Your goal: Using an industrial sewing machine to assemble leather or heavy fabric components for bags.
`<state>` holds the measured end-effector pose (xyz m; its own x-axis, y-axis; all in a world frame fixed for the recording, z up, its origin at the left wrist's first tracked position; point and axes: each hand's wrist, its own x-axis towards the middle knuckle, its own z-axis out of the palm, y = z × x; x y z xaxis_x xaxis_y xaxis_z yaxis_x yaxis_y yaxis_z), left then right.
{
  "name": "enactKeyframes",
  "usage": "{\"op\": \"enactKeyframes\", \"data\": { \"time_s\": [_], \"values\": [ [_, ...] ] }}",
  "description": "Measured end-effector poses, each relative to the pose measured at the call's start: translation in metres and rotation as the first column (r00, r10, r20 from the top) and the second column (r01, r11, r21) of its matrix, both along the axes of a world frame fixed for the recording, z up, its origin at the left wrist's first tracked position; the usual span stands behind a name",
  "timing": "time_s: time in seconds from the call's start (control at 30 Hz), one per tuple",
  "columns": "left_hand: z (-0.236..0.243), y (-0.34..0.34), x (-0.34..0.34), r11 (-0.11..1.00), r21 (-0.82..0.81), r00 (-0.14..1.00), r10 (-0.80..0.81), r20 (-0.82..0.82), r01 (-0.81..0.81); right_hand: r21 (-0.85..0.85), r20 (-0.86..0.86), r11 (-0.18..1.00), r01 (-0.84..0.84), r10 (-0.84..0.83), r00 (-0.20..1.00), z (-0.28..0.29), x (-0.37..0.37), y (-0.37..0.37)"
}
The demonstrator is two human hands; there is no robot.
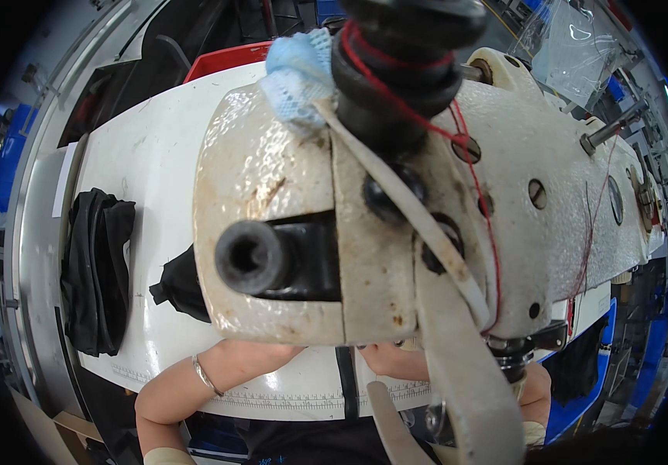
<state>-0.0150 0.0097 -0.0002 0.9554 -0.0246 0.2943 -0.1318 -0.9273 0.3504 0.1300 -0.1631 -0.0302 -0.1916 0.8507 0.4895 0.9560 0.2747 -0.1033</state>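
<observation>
A cream-coloured sewing machine fills the middle of the view and covers the spot where my hands meet the work. My left hand, with a silver bracelet at its wrist, reaches under the machine's front end; its fingers are hidden. Close by on the right, my right hand is partly covered by the machine, and its fingertips cannot be made out. Between the two hands a narrow black strip runs down over the table's front edge. Black fabric sticks out from beneath the machine on the left.
A folded pile of black fabric lies at the left of the white table. Red thread hangs along the machine, and a light-blue mesh cloth is tucked on top. Behind stands a red bin. Dark fabric lies at right.
</observation>
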Motion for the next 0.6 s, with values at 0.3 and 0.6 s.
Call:
{"op": "enactKeyframes", "data": {
  "time_s": [0.3, 0.6],
  "values": [
    [0.002, 0.001, -0.004, 0.985, 0.169, 0.991, -0.012, -0.133, 0.035, 0.038, 0.028, 0.999, 0.026, -0.027, 0.999, -0.004, -0.002, 0.004],
    [-0.012, 0.001, -0.003, 0.98, -0.198, 0.971, -0.034, -0.237, -0.014, 0.023, 0.043, 1.0, -0.015, 0.014, 0.999, -0.01, -0.003, 0.004]
  ]
}}
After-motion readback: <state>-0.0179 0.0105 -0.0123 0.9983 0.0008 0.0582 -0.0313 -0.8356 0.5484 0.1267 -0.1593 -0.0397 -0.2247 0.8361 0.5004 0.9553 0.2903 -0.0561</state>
